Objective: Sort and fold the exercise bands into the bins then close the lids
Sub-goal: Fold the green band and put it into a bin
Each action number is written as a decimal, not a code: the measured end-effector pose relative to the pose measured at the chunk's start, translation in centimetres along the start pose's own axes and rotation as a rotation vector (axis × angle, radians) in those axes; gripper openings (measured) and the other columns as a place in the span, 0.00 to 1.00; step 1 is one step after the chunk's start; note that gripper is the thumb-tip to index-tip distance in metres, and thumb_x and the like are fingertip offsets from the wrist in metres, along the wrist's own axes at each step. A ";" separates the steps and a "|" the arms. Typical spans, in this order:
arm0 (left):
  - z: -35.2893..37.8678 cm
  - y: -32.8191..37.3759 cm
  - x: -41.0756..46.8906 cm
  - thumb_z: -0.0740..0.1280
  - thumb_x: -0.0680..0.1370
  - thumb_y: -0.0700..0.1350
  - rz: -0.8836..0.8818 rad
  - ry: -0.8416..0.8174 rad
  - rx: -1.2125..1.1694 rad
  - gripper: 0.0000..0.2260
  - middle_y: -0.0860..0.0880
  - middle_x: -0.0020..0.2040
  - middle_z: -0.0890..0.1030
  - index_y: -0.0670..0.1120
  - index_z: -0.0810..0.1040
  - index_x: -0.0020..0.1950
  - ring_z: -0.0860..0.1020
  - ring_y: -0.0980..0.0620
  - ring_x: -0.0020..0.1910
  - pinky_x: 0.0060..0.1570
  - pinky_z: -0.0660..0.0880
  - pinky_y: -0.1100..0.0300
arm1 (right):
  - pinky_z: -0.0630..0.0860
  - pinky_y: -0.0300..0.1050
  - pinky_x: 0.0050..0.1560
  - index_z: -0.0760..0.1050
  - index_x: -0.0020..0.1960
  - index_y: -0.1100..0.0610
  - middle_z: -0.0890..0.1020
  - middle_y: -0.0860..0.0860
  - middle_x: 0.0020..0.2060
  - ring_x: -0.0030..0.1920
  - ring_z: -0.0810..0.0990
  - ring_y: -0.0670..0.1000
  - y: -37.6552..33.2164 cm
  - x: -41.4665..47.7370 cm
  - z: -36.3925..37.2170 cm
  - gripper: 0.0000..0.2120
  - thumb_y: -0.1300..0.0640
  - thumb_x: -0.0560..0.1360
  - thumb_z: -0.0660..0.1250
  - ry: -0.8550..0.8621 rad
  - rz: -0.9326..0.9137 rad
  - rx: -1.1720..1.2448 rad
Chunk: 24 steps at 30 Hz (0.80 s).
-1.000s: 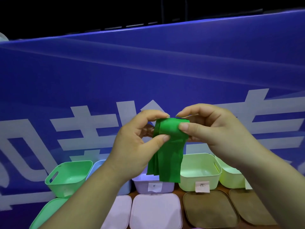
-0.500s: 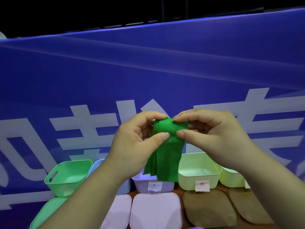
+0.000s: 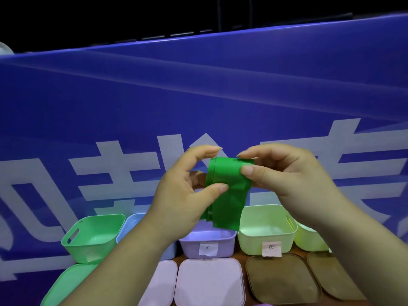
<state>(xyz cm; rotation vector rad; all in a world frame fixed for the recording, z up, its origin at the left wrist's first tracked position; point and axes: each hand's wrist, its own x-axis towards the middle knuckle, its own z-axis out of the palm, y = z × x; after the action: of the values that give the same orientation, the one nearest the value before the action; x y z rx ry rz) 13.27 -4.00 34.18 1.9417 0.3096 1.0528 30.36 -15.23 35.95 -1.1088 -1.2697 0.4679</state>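
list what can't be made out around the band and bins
- Head view: blue bin mostly behind the left forearm.
- Head view: purple bin's label too small to read.
- Head view: green band layer count hidden by its front fold.
- Head view: green lid cut by bottom edge.

**Pastel bins under a blue banner**

The lilac bin (image 3: 223, 247) carries a white label (image 3: 208, 249) with dark handwriting. Above it is the band (image 3: 227, 195), plain bright green. Left of the lilac bin stand a pale blue bin (image 3: 130, 226) and a mint green bin (image 3: 92, 237). To its right are a pale yellow-green bin (image 3: 249, 244) with a pinkish label (image 3: 272, 248), then a yellower bin (image 3: 309, 239). In front lie a mint green lid (image 3: 66, 286), pale pink lids (image 3: 209, 281) and translucent brown lids (image 3: 280, 277). Behind, a deep blue banner (image 3: 198, 96) bears large white characters.
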 end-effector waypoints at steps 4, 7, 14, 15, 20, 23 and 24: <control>-0.3 0.1 -0.1 0.74 0.74 0.38 0.019 -0.003 0.039 0.23 0.45 0.51 0.83 0.59 0.76 0.63 0.83 0.40 0.51 0.50 0.82 0.42 | 0.83 0.45 0.44 0.83 0.49 0.55 0.86 0.53 0.41 0.44 0.86 0.53 -0.3 -0.3 0.3 0.09 0.58 0.70 0.71 -0.014 0.067 0.082; -0.2 0.4 -0.3 0.74 0.75 0.37 0.046 -0.009 0.052 0.21 0.49 0.53 0.83 0.58 0.77 0.62 0.83 0.42 0.52 0.50 0.83 0.45 | 0.84 0.48 0.45 0.83 0.49 0.54 0.86 0.54 0.42 0.44 0.86 0.54 -0.6 -0.4 0.3 0.07 0.59 0.72 0.70 -0.022 0.078 0.061; -0.3 0.4 -0.9 0.74 0.72 0.42 0.067 0.009 0.096 0.15 0.52 0.53 0.83 0.58 0.81 0.55 0.83 0.46 0.53 0.52 0.82 0.48 | 0.84 0.55 0.49 0.81 0.51 0.50 0.87 0.51 0.42 0.44 0.86 0.52 -0.8 -0.9 0.3 0.06 0.53 0.74 0.69 -0.032 0.026 -0.135; -0.3 0.5 -0.9 0.74 0.72 0.43 0.067 0.009 0.090 0.15 0.53 0.52 0.83 0.58 0.81 0.55 0.83 0.47 0.53 0.52 0.82 0.48 | 0.84 0.54 0.49 0.81 0.52 0.48 0.86 0.49 0.43 0.46 0.86 0.51 -0.9 -1.0 0.3 0.09 0.51 0.72 0.70 -0.049 0.004 -0.180; -0.2 0.7 -1.1 0.74 0.72 0.43 0.052 0.011 0.030 0.14 0.49 0.52 0.84 0.57 0.81 0.55 0.83 0.43 0.53 0.54 0.81 0.43 | 0.83 0.44 0.48 0.83 0.53 0.50 0.86 0.47 0.47 0.48 0.86 0.49 -1.0 -1.7 0.2 0.12 0.59 0.70 0.74 -0.088 -0.098 -0.231; -0.2 0.9 -1.3 0.74 0.73 0.43 0.037 0.008 0.021 0.15 0.49 0.53 0.84 0.57 0.81 0.56 0.83 0.43 0.54 0.54 0.81 0.43 | 0.83 0.41 0.48 0.83 0.52 0.51 0.86 0.46 0.46 0.48 0.85 0.48 -1.0 -1.8 0.2 0.12 0.63 0.71 0.74 -0.064 -0.113 -0.251; -0.2 1.0 -1.3 0.74 0.72 0.43 0.030 0.002 0.013 0.16 0.50 0.54 0.84 0.57 0.81 0.57 0.83 0.44 0.55 0.54 0.81 0.44 | 0.83 0.41 0.47 0.83 0.52 0.50 0.86 0.46 0.46 0.49 0.85 0.48 -1.0 -1.8 0.2 0.12 0.62 0.72 0.74 -0.058 -0.112 -0.260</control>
<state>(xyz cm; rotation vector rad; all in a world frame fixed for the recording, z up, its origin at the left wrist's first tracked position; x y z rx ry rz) 12.14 -5.21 34.27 1.9625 0.2895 1.0744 29.37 -17.09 35.88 -1.2396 -1.4656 0.2562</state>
